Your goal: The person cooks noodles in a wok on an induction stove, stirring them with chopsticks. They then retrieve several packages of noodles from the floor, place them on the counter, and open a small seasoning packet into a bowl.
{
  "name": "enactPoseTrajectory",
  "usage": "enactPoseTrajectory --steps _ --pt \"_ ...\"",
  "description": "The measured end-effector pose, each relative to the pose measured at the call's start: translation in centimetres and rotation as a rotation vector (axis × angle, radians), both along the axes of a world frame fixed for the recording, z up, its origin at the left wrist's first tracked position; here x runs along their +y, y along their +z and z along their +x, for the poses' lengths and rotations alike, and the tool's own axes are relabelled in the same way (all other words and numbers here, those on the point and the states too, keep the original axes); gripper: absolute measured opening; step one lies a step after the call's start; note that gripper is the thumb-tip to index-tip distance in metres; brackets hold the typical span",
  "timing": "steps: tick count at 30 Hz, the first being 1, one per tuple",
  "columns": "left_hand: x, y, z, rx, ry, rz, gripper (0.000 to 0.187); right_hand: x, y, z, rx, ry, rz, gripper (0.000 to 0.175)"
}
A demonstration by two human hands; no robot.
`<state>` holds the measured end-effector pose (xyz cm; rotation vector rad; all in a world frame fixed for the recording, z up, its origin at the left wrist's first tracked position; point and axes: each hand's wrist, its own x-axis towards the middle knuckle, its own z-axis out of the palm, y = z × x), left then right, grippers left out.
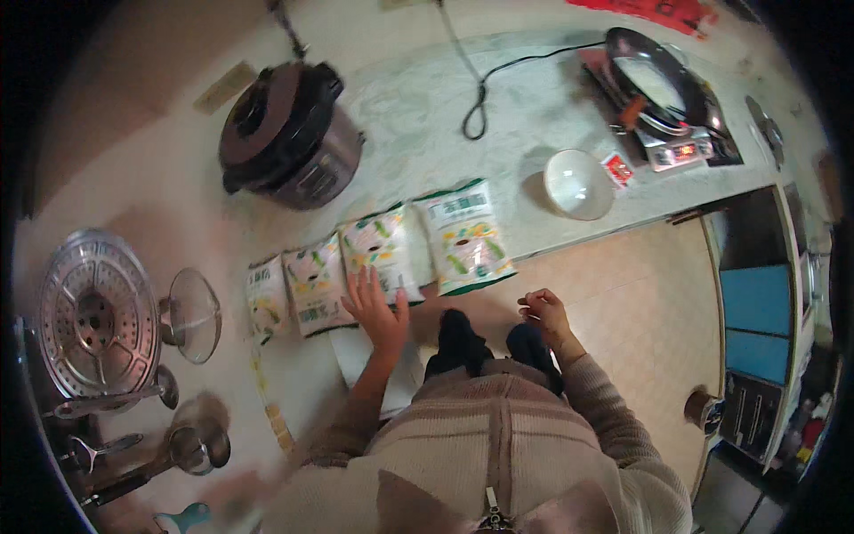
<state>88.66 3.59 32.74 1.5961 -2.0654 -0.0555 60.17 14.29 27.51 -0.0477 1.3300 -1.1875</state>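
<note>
Four plastic bags with green edges and printed plants lie in a row along the counter. My left hand (375,310) rests over the lower part of the third bag (375,243), its fingers spread and not gripping. To the left are a second bag (313,284) and a narrower-looking end bag (267,297). The largest-looking bag (467,237) lies at the right end, over the counter's front edge. My right hand (548,315) hangs beyond that edge above the floor, fingers loosely curled, with nothing visible in it.
An electric pressure cooker (293,143) stands at the back left. A white bowl (579,185) sits beside a red packet (618,169). A pan (650,80) with white contents rests on a lit cooktop (680,153). Steamer plate (97,320), glass lid (193,317) and ladles (193,450) hang left.
</note>
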Motion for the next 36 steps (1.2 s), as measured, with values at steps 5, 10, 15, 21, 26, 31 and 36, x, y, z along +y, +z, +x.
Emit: enactPoseTrajectory --steps 5,10,15,21,26,31,36 --pt "4.1 0.9 -12.1 0.256 -0.342 -0.03 0.034 4.0 -0.5 -8.0 0.358 0.114 -0.137 0.054" --pt "8.8 1.0 -24.5 0.244 -0.945 0.132 0.011 9.2 -0.7 -18.5 0.41 -0.003 -0.007 0.052" --pt "13.8 2.7 -36.1 0.143 -1.362 0.177 0.011 14.6 0.1 -27.9 0.585 -0.153 0.049 0.033" --pt "15.8 4.1 -43.9 0.274 -1.218 0.313 0.017 19.9 1.3 -33.2 0.447 -0.316 0.011 0.038" --pt "14.1 3.0 -45.8 0.235 -1.159 0.431 0.024 18.7 1.0 -35.6 0.379 -0.412 -0.049 0.036" --pt "11.3 -0.2 -48.6 0.32 -0.895 0.812 0.027 13.7 2.7 -40.8 0.461 -0.413 -0.06 0.057" --pt "6.8 -1.8 -52.7 0.491 -0.816 1.051 0.026 5.0 5.6 -47.2 0.517 -0.292 -0.265 0.047"
